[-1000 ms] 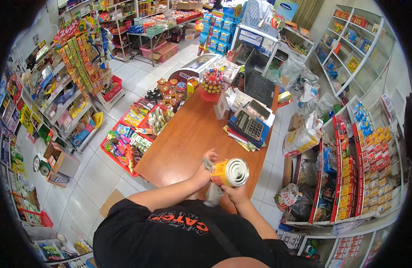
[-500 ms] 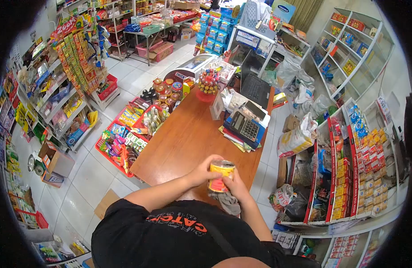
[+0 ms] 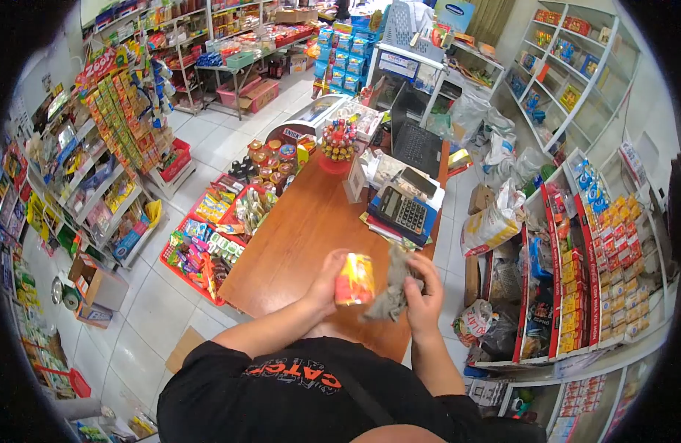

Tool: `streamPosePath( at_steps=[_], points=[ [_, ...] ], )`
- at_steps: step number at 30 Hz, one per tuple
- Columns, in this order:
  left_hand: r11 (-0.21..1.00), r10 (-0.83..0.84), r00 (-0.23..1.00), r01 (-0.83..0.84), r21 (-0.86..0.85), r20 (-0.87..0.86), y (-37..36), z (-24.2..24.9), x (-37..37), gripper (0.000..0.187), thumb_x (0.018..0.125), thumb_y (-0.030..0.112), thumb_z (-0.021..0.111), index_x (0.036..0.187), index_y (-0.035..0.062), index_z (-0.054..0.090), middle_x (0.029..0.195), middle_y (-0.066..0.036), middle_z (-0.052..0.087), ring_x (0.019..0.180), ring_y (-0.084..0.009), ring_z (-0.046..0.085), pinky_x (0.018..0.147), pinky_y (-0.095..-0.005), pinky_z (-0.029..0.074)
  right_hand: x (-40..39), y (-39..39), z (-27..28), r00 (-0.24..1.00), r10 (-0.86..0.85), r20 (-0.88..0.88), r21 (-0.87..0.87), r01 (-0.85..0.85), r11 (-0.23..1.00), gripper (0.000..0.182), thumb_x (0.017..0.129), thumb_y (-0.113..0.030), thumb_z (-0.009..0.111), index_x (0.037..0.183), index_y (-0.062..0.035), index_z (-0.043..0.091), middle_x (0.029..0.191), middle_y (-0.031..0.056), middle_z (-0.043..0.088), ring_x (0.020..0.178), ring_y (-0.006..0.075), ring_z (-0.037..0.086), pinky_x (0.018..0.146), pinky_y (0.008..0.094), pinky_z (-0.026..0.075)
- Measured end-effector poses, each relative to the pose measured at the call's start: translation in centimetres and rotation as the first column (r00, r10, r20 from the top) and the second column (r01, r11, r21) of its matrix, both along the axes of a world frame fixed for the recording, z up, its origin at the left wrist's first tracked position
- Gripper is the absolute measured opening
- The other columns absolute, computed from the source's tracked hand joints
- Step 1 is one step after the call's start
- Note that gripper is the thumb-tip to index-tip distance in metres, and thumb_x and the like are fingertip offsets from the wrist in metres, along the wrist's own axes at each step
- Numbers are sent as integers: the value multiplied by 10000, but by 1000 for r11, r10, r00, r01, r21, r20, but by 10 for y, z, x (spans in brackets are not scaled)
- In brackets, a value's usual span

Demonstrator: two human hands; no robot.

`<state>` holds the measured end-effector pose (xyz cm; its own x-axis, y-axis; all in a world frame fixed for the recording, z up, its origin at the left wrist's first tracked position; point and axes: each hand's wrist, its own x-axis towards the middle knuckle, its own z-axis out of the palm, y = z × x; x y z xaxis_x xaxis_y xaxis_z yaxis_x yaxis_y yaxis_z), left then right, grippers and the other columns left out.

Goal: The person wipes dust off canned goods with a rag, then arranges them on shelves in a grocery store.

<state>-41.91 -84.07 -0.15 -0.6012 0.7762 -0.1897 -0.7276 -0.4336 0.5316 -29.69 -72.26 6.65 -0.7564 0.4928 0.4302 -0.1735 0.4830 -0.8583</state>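
Note:
A yellow and red can (image 3: 354, 279) is tilted above the near part of the wooden counter (image 3: 303, 229). My left hand (image 3: 327, 282) is wrapped round the can's left side. To the right of the can, a grey cloth (image 3: 391, 289) hangs from my right hand (image 3: 425, 290), pinched between thumb and fingers. Cloth and can are apart. A calculator (image 3: 403, 207) lies on papers and folders farther along the counter, with a phone (image 3: 418, 181) behind it.
An open laptop (image 3: 418, 144) and a red stand of lollipops (image 3: 339, 145) are at the counter's far part. Red baskets of snacks (image 3: 208, 247) adjoin its left edge. Shelves of packets (image 3: 569, 295) rise on the right, with plastic bags (image 3: 492, 229) nearby.
My right hand has moved off the can to the right with the grey cloth. The can has shifted slightly left in my left hand, its label now more exposed.

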Motion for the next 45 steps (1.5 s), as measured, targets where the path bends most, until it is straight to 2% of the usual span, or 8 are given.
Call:
streamPosePath(
  at_steps=[6, 10, 14, 19, 26, 29, 38, 45],
  points=[
    [999, 16, 924, 5, 52, -382, -2, 11, 10, 435, 846, 211, 541, 1205, 76, 337, 1124, -91, 450, 1046, -189, 470, 898, -325, 402, -11, -26, -8, 993, 111, 43, 337, -119, 934, 506, 731, -212, 614, 1194, -53, 484, 1278, 210, 368, 1179, 368, 361, 991, 428, 274],
    [991, -87, 741, 135, 20, -666, -10, 25, 2, 630, 755, 248, 660, 1240, 56, 307, 1167, -86, 426, 1103, -192, 434, 955, -330, 346, 1, -33, -29, 990, 42, -131, -43, -48, 998, 468, 791, -246, 560, 1185, -8, 478, 1290, 221, 364, 1204, 334, 356, 992, 417, 278],
    [977, -144, 471, 208, -48, -870, -19, 69, -1, 785, 704, 291, 706, 1282, 18, 249, 1218, -104, 396, 1156, -202, 389, 985, -337, 301, -9, -49, 1, 889, 167, -426, -390, -348, 853, 582, 889, -409, 388, 1292, 5, 314, 1299, 187, 360, 1183, 295, 390, 993, 404, 314],
    [983, -60, 666, 170, 73, -744, -13, 64, -2, 929, 666, 273, 741, 1337, 2, 158, 1292, -121, 340, 1208, -206, 345, 1006, -340, 273, -22, -31, 9, 909, 246, -337, -638, -413, 650, 996, 744, -716, 377, 1376, -1, 91, 1361, 192, 287, 1212, 279, 373, 1013, 393, 293],
    [966, -106, 767, 230, 117, -633, -13, 50, -6, 946, 684, 268, 720, 1379, 38, 121, 1358, -118, 256, 1244, -212, 294, 1020, -337, 244, -30, -22, 1, 876, 412, -253, -632, -472, 615, 966, 767, -694, 362, 1386, -17, 62, 1401, 168, 231, 1272, 254, 290, 1044, 373, 225],
    [942, -168, 836, 292, 163, -523, -14, 43, -4, 868, 710, 191, 690, 1372, 25, 155, 1403, -113, 201, 1286, -208, 231, 1042, -339, 210, -37, -8, -32, 879, 410, -242, -493, -476, 729, 812, 862, -593, 254, 1369, 27, 119, 1417, 166, 197, 1329, 265, 122, 1062, 377, 161],
    [928, -293, 824, 367, 62, -485, -6, 25, -10, 792, 732, 160, 659, 1359, 28, 192, 1258, -117, 395, 1149, -207, 424, 969, -331, 339, -37, -1, -44, 998, 56, 30, -170, -50, 984, 680, 893, -409, 380, 1376, -13, 111, 1424, 141, 79, 1304, 285, 175, 1042, 406, 214],
    [991, -84, 920, 116, 61, -384, -8, 1, -4, 693, 740, 107, 639, 1325, 41, 272, 1227, -87, 436, 1138, -178, 428, 971, -327, 346, -22, -22, -70, 955, 247, -164, -579, -296, 760, 896, 747, -499, 610, 1365, -62, 132, 1366, 148, 233, 1252, 272, 286, 1015, 397, 280]
  ],
)
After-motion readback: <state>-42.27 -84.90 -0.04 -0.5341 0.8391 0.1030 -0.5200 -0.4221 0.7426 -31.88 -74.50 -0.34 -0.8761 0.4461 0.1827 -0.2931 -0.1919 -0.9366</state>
